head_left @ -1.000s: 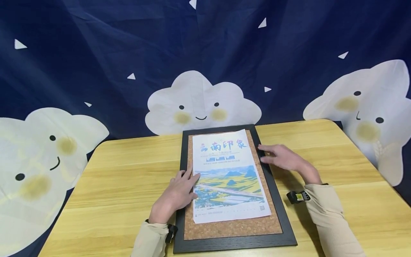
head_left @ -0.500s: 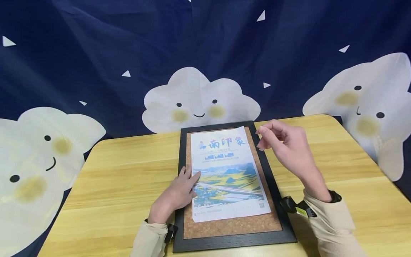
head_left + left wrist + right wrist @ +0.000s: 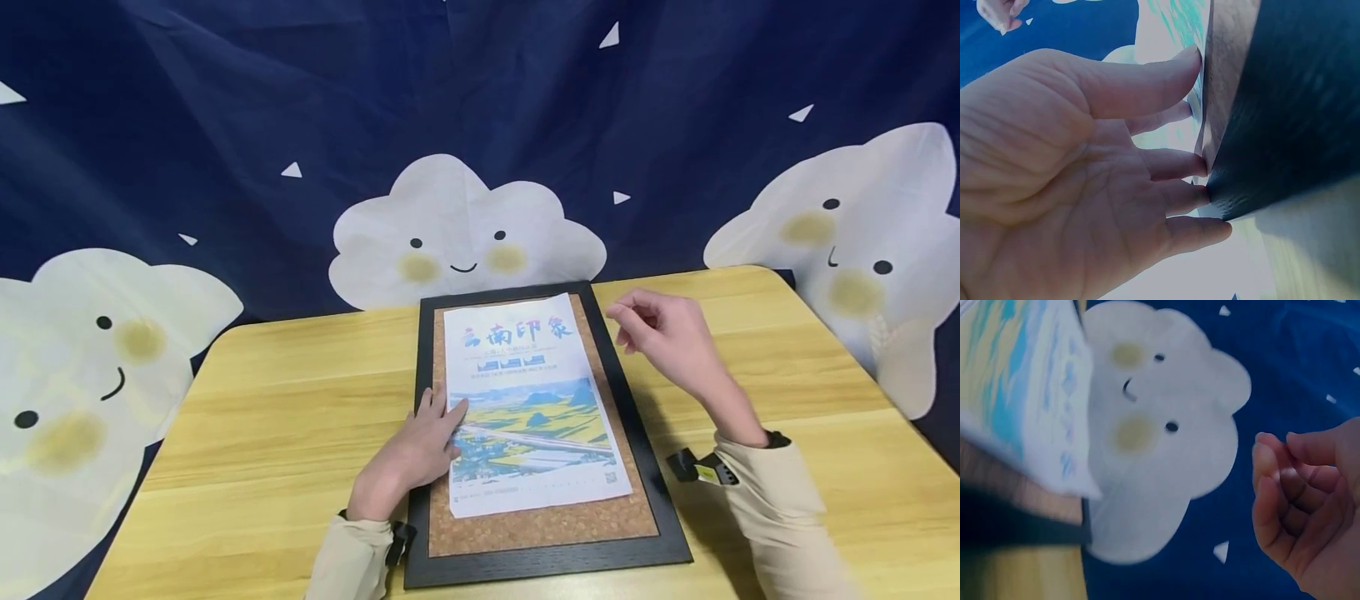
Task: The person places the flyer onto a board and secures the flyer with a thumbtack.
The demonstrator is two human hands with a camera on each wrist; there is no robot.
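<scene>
A printed poster (image 3: 528,429) with Chinese lettering and a landscape lies slightly askew on a cork board (image 3: 555,531) with a black frame (image 3: 547,564). Along its left edge rests my left hand (image 3: 412,454), fingers extended over the paper's margin and the frame. The left wrist view shows that hand (image 3: 1085,169) with its fingertips at the frame edge and its thumb at the paper. My right hand (image 3: 671,333) is raised beside the frame's upper right side, touching nothing. Its fingers bend loosely toward the thumb (image 3: 1313,447), with nothing visible between them.
The board lies on a light wooden table (image 3: 285,417), its far end near the back edge. Behind hangs a dark blue cloth (image 3: 487,100) printed with white smiling clouds (image 3: 465,225). Dark wrist-worn devices (image 3: 705,467) sit at both sleeves.
My right hand has lifted from the frame's right edge, its fingers bending toward the thumb, then drifted slightly right. My left hand and the poster stay in place; the head view has shifted a little.
</scene>
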